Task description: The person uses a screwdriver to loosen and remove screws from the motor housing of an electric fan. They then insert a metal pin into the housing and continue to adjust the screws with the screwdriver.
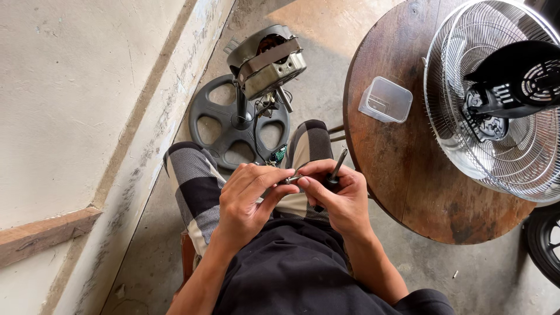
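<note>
My left hand (248,195) and my right hand (335,192) meet over my lap, above my checked trousers (192,175). Between the fingertips of both hands is a small metal part (293,179). My right hand also grips a screwdriver (337,166) whose dark shaft points up and away from me. On the floor just beyond my knees stands a bare fan motor (267,61) on a short pole with a round black base (227,125), wires hanging from it.
A round wooden table (402,169) stands at my right, carrying a clear plastic box (385,99) and a wire fan guard (496,99) with a black motor cover. A plastered wall (76,105) runs along my left. Concrete floor lies below.
</note>
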